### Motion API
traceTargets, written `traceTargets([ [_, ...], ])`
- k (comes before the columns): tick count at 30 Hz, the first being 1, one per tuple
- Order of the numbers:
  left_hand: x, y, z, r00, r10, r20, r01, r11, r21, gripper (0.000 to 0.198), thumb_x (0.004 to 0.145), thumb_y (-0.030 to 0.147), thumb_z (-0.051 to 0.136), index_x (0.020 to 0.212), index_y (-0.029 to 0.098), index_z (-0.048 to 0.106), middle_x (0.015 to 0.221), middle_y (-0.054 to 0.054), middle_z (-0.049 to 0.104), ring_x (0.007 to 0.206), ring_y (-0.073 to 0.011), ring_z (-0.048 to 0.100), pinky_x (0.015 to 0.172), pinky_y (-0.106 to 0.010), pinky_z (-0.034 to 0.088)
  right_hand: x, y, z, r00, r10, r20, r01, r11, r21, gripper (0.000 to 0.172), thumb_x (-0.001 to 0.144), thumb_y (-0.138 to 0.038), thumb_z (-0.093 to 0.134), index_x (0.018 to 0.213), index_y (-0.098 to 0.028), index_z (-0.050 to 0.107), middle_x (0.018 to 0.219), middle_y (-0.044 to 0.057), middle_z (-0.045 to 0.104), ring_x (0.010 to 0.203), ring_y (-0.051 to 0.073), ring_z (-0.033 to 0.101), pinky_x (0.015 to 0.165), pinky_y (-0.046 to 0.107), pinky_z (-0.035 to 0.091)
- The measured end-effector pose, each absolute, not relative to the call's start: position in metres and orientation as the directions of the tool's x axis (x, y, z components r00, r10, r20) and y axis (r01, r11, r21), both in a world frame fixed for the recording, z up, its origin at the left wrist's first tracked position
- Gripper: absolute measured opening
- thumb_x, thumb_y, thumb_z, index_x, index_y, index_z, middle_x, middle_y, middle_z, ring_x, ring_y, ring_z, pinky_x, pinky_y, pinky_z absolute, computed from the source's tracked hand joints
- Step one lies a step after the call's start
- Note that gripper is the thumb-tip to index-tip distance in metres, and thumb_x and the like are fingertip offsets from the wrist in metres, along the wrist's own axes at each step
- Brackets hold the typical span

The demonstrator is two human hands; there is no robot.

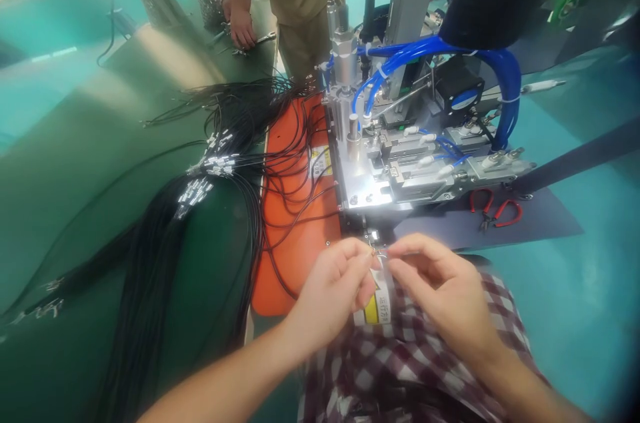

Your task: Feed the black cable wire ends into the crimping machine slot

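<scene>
My left hand (336,284) is closed in a pinch on a tiny brass-coloured piece (373,252), just in front of the machine's near edge. Close on its right, my right hand (440,280) has thumb and forefinger curled toward each other, with a thin, pale strand near the tips; whether they grip it is too small to tell. Below and between the hands hangs a label (383,300) with yellow and white parts. Both hands are above the checked cloth (407,356) over my lap.
The metal machine (367,176) with blue tubes (410,53) stands ahead. Red-handled pliers (509,211) lie at its right. Black cables (155,263) with silvery ends cover the green table (65,176) and cross the orange board (287,236). Another person's hand (243,30) is at the far side.
</scene>
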State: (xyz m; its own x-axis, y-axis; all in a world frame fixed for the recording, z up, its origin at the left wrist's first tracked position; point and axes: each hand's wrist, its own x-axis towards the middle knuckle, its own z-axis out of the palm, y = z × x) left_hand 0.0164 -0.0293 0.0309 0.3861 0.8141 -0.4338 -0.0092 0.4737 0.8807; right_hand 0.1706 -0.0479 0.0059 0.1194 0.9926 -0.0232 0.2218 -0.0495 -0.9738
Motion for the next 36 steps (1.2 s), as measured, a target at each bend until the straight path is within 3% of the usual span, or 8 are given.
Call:
traceTargets([
  [8, 0.015, -0.028, 0.032, 0.430, 0.797, -0.424, -0.022, 0.479, 0.878, 0.027, 0.091, 0.039, 0.048, 0.078, 0.016, 0.052, 0.046, 0.007, 0.043, 0.039, -0.0039, 0.023, 0.040, -0.015, 0.019, 0.170, -0.041, 0.009, -0.028, 0.944, -0.329, -0.092, -0.330, -0.940, 0.023, 0.078, -0.041, 0.068, 0.076, -0.018, 0.067, 0.042, -0.009, 0.036, 0.037, 0.006, 0.027, 0.034, 0.019, 0.022],
  [12, 0.012, -0.025, 0.032, 0.480, 0.768, -0.424, -0.082, 0.521, 0.850, 0.028, 0.090, 0.042, 0.050, 0.078, 0.017, 0.052, 0.046, 0.007, 0.044, 0.039, -0.0041, 0.023, 0.040, -0.016, 0.017, 0.165, -0.041, 0.011, -0.040, 0.937, -0.346, -0.132, -0.349, -0.928, 0.024, 0.079, -0.041, 0.067, 0.075, -0.018, 0.064, 0.048, -0.007, 0.044, 0.040, 0.006, 0.027, 0.036, 0.019, 0.022],
  [16, 0.012, -0.029, 0.029, 0.475, 0.786, -0.396, -0.067, 0.481, 0.874, 0.027, 0.093, 0.040, 0.046, 0.078, 0.018, 0.049, 0.047, 0.008, 0.042, 0.040, -0.0048, 0.022, 0.040, -0.017, 0.018, 0.161, -0.047, 0.016, 0.041, 0.987, -0.156, 0.044, -0.158, -0.986, 0.018, 0.083, -0.031, 0.063, 0.071, -0.019, 0.061, 0.063, -0.002, 0.055, 0.049, 0.009, 0.041, 0.043, 0.021, 0.034],
  [20, 0.016, -0.039, 0.027, 0.352, 0.894, -0.278, 0.088, 0.265, 0.960, 0.019, 0.095, 0.034, 0.045, 0.088, 0.019, 0.054, 0.066, 0.002, 0.051, 0.056, -0.0087, 0.042, 0.051, -0.019, 0.033, 0.164, -0.052, 0.014, 0.069, 0.992, 0.109, 0.206, 0.093, -0.974, 0.013, 0.085, -0.022, 0.059, 0.072, -0.020, 0.060, 0.072, 0.000, 0.057, 0.062, 0.013, 0.051, 0.055, 0.024, 0.043],
  [23, 0.018, -0.044, 0.027, 0.306, 0.936, -0.173, 0.186, 0.120, 0.975, 0.014, 0.093, 0.030, 0.050, 0.099, 0.021, 0.059, 0.085, -0.002, 0.057, 0.072, -0.0132, 0.052, 0.063, -0.023, 0.041, 0.168, -0.054, 0.012, 0.054, 0.998, 0.014, 0.194, 0.003, -0.981, 0.017, 0.086, -0.026, 0.058, 0.071, -0.020, 0.060, 0.067, -0.001, 0.055, 0.054, 0.012, 0.047, 0.048, 0.022, 0.040],
  [26, 0.019, -0.044, 0.025, 0.235, 0.961, -0.147, 0.172, 0.107, 0.979, 0.010, 0.088, 0.027, 0.058, 0.088, 0.019, 0.064, 0.084, -0.003, 0.058, 0.071, -0.0136, 0.053, 0.063, -0.024, 0.042, 0.170, -0.056, 0.012, 0.032, 0.998, -0.047, 0.158, -0.052, -0.986, 0.019, 0.085, -0.030, 0.061, 0.070, -0.020, 0.060, 0.066, -0.001, 0.054, 0.055, 0.012, 0.046, 0.048, 0.022, 0.039],
  [32, 0.021, -0.042, 0.026, 0.259, 0.919, -0.298, -0.176, 0.348, 0.921, 0.008, 0.082, 0.022, 0.064, 0.078, 0.015, 0.063, 0.064, 0.001, 0.059, 0.045, -0.0060, 0.046, 0.048, -0.020, 0.038, 0.169, -0.057, 0.018, -0.160, 0.907, -0.389, -0.147, -0.412, -0.899, 0.027, 0.083, -0.041, 0.063, 0.069, -0.019, 0.055, 0.048, -0.008, 0.041, 0.043, 0.007, 0.029, 0.041, 0.020, 0.026],
  [36, 0.020, -0.040, 0.023, 0.343, 0.861, -0.375, -0.287, 0.477, 0.831, 0.009, 0.083, 0.023, 0.065, 0.082, 0.015, 0.062, 0.047, 0.004, 0.053, 0.043, -0.0069, 0.049, 0.046, -0.017, 0.037, 0.171, -0.049, 0.021, -0.347, 0.821, -0.453, -0.272, -0.550, -0.789, 0.030, 0.083, -0.038, 0.063, 0.065, -0.015, 0.055, 0.048, -0.007, 0.042, 0.045, 0.006, 0.021, 0.046, 0.021, 0.020],
])
